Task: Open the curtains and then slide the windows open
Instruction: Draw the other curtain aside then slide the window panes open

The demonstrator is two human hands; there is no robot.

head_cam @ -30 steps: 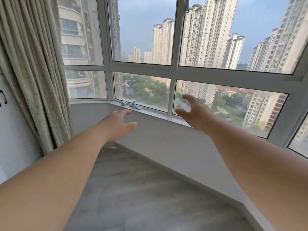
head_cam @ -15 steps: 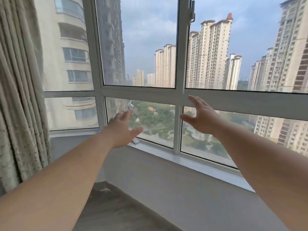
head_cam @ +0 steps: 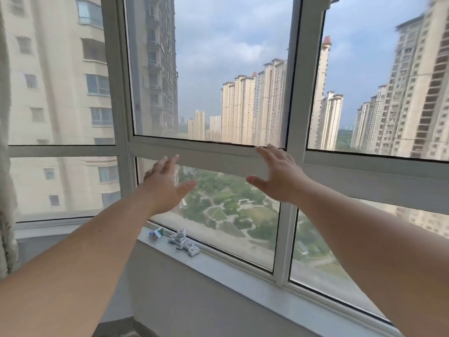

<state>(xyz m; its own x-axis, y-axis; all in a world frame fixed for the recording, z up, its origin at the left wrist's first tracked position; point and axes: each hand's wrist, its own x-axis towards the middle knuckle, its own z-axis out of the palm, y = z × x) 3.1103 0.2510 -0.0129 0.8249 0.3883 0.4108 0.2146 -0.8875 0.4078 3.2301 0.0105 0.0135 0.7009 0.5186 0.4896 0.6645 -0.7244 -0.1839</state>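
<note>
Already the curtain (head_cam: 6,190) hangs gathered at the far left edge, clear of the glass, so by my reading the first half of the task is done and the step in hand is the reach toward the window (head_cam: 209,74) to slide it open. Both arms stretch forward. The left hand (head_cam: 167,186) is spread, fingers straight and thumb out, in front of the lower pane near the left upright of the frame; whether its fingertips touch glass or frame I cannot tell. The right hand (head_cam: 279,176) is likewise spread and holds nothing, its fingertips up at the horizontal frame bar (head_cam: 218,156), close to the central upright (head_cam: 294,93); contact there is also unclear. The next move, as I judge it, calls for finding a purchase on the sash, either flat palms pressed to the upper pane or fingers hooked on an edge or on the latch (head_cam: 334,0), a part of which shows at the top by the central upright, then a steady sideways push. The window looks fully closed, with white frames, dark seals and clean glass, towers and a park beyond. On the sill (head_cam: 243,271) below stand some small toy-brick models (head_cam: 183,242), apart from both hands.
</note>
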